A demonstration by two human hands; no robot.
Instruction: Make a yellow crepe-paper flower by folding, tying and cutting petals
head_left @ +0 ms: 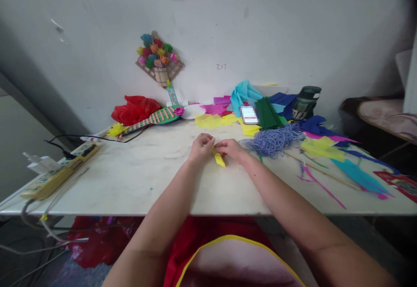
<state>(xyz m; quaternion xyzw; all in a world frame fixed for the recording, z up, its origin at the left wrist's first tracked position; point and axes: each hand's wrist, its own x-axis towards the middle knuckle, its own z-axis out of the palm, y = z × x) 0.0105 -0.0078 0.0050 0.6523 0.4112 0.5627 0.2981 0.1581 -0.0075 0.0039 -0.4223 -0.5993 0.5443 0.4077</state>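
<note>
Near the middle of the white table, a small folded strip of yellow paper point(219, 158) hangs between my hands. My left hand point(201, 147) is closed, its thumb and fingers pinching the upper end of the strip. My right hand point(230, 148) meets it from the other side, fingertips closed at the same end of the paper. The fingertips nearly touch, and they hide the pinched part. To the right of my right hand lies a tangled heap of blue-purple string point(275, 140).
Coloured paper sheets, a phone point(249, 115) and a dark green bottle point(305, 103) line the back right. A decorated green lute-shaped craft point(159, 116) and red paper point(136, 109) lie back left. A yellow power strip point(61, 171) with cables sits at the left edge.
</note>
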